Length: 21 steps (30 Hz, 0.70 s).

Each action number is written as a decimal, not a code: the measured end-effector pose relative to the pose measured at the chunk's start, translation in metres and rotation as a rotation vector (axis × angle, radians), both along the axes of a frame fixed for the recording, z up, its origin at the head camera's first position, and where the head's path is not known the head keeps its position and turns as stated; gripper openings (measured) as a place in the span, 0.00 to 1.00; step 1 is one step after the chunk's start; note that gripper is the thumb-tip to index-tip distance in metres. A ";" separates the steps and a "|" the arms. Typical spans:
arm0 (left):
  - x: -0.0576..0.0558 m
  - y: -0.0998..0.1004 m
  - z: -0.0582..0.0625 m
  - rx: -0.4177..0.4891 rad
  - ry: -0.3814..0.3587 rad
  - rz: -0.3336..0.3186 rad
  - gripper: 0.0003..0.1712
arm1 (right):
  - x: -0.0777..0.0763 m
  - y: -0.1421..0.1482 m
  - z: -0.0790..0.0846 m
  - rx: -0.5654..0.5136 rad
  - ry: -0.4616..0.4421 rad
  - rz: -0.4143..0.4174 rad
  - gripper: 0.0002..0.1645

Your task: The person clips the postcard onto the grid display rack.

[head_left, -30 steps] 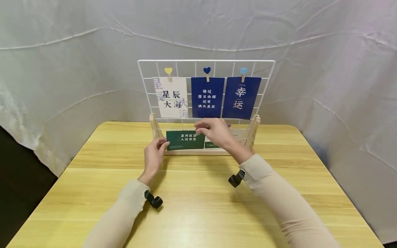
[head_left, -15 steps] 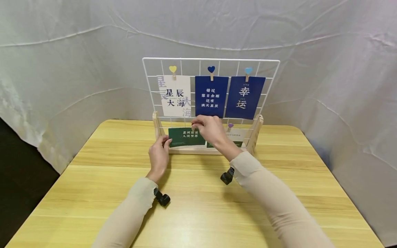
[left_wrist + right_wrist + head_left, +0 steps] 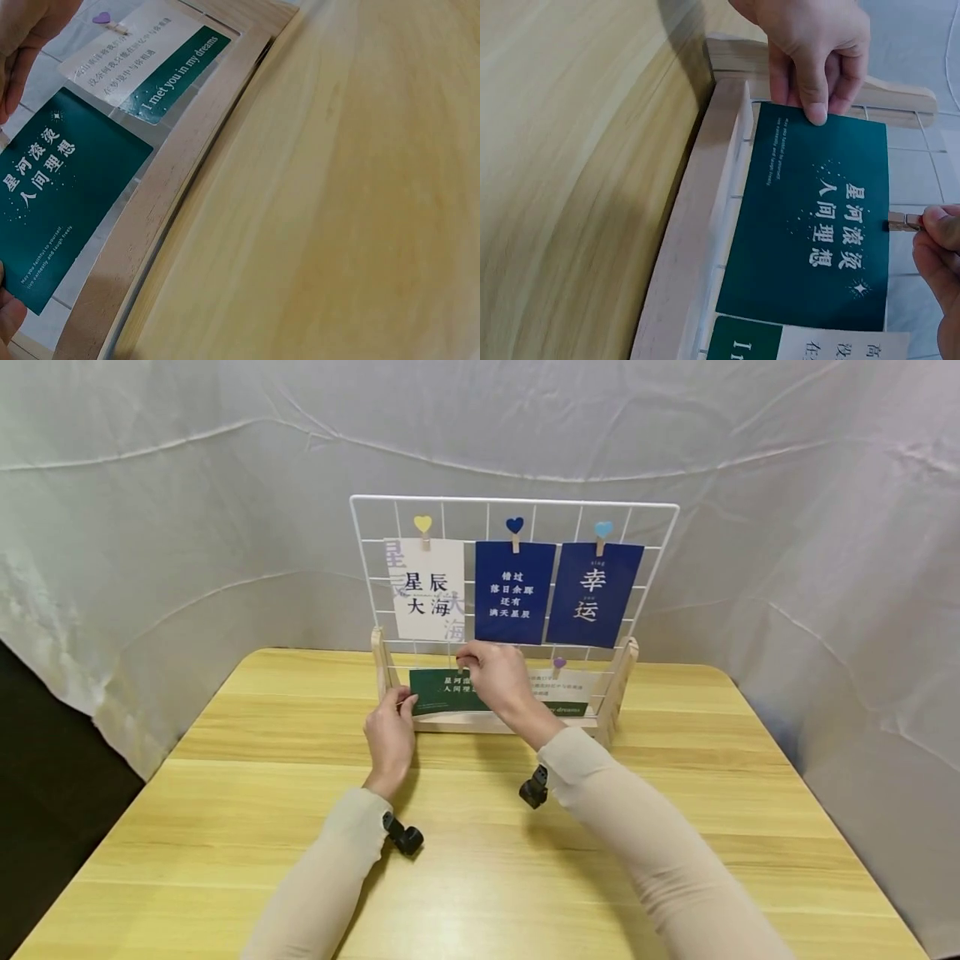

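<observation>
A green card [image 3: 438,693] with white lettering stands against the lower part of the white wire grid rack [image 3: 513,503]. My left hand [image 3: 390,739] pinches its left edge, thumb on the front in the right wrist view. At the card's top edge, my right hand [image 3: 501,681] pinches a small wooden clothespin [image 3: 904,220], whose tip meets that edge. Whether it grips the wire behind I cannot tell. In the head view the right hand covers the green card's right part. Beside it hangs a white-and-green card [image 3: 150,60] under a purple heart clothespin [image 3: 559,663].
Along the grid's upper part hang a white card [image 3: 427,602] and two blue cards [image 3: 515,622] [image 3: 596,631], each under a heart clothespin. The rack's wooden base [image 3: 465,723] stands on a wooden table [image 3: 480,860]. Pale cloth [image 3: 225,527] hangs behind.
My right hand has moved left along the green card's top edge, uncovering the white-and-green card and its purple heart clothespin. My left hand keeps its pinch. The head view has shifted slightly.
</observation>
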State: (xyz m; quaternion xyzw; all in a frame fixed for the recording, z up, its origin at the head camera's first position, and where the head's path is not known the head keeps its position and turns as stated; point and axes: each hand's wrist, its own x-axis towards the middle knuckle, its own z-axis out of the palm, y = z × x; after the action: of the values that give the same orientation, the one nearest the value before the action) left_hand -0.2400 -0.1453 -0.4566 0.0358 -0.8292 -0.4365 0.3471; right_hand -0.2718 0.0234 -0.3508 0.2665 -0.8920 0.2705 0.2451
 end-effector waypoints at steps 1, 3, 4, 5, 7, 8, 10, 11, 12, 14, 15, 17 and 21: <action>0.000 0.000 0.000 -0.003 -0.003 0.003 0.09 | 0.000 -0.001 -0.001 0.005 -0.003 -0.003 0.09; 0.001 0.000 0.000 -0.010 -0.007 0.009 0.09 | -0.001 -0.004 -0.003 0.004 -0.020 -0.009 0.09; 0.001 -0.001 0.000 -0.016 -0.006 0.013 0.09 | -0.001 -0.005 -0.004 0.003 -0.027 -0.013 0.09; 0.002 -0.001 0.000 -0.021 -0.004 0.016 0.09 | -0.001 -0.006 -0.005 0.002 -0.032 -0.016 0.09; 0.002 -0.001 0.000 -0.034 0.001 0.019 0.09 | -0.002 -0.008 -0.006 0.002 -0.038 -0.021 0.08; 0.002 -0.001 0.000 -0.042 0.005 0.024 0.09 | -0.002 -0.008 -0.007 0.004 -0.038 -0.023 0.08; 0.001 -0.001 0.001 -0.055 0.016 0.030 0.10 | -0.002 -0.009 -0.007 0.009 -0.036 -0.024 0.08; 0.001 -0.001 0.001 -0.059 0.019 0.030 0.10 | -0.003 -0.010 -0.007 0.011 -0.036 -0.026 0.08; 0.000 -0.001 0.001 -0.061 0.022 0.030 0.10 | -0.003 -0.010 -0.006 0.015 -0.036 -0.028 0.07; 0.000 -0.001 0.002 -0.061 0.026 0.034 0.10 | -0.003 -0.010 -0.005 0.027 -0.038 -0.030 0.07; 0.000 -0.001 0.002 -0.057 0.025 0.033 0.09 | -0.002 -0.010 -0.004 0.033 -0.040 -0.029 0.07; 0.000 0.000 0.002 -0.050 0.019 0.032 0.10 | -0.002 -0.010 -0.003 0.049 -0.047 -0.032 0.07; 0.000 0.000 0.003 -0.034 -0.011 0.027 0.11 | -0.002 -0.010 -0.002 0.081 -0.062 -0.032 0.08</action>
State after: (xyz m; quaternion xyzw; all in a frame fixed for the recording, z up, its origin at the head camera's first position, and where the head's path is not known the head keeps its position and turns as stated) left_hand -0.2396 -0.1453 -0.4539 0.0433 -0.8378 -0.4176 0.3490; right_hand -0.2739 0.0132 -0.3533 0.2535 -0.9136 0.2382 0.2106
